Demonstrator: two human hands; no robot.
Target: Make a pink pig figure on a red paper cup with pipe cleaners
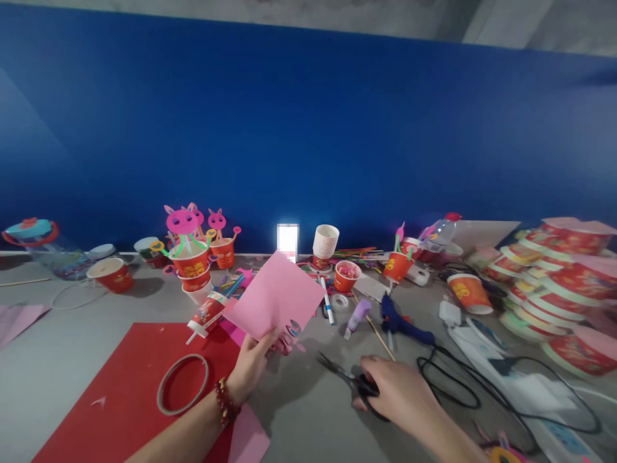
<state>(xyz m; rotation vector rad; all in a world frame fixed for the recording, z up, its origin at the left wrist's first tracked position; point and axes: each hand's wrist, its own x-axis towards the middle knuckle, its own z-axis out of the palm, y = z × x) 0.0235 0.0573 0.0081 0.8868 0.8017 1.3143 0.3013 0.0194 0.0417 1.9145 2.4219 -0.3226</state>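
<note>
My left hand [250, 363], a beaded bracelet at its wrist, is closed on the lower edge of a square sheet of pink paper [279, 292], thumb on top. Small pink cut pieces [286, 341] show just under the sheet; whether my fingers hold them too I cannot tell. Black-handled scissors [359, 381] are in my right hand [388, 386], their blades pointing up and left, slightly apart. Below my left arm lie a red sheet [120, 373] and a tape ring [160, 392].
A blue glue gun [405, 326] with its black cable lies right of centre, near a purple glue stick [357, 315] and a white marker [328, 302]. Stacked red paper cups [549, 283] crowd the right side beside a power strip [486, 360]. Decorated cups [190, 263] stand at the left back.
</note>
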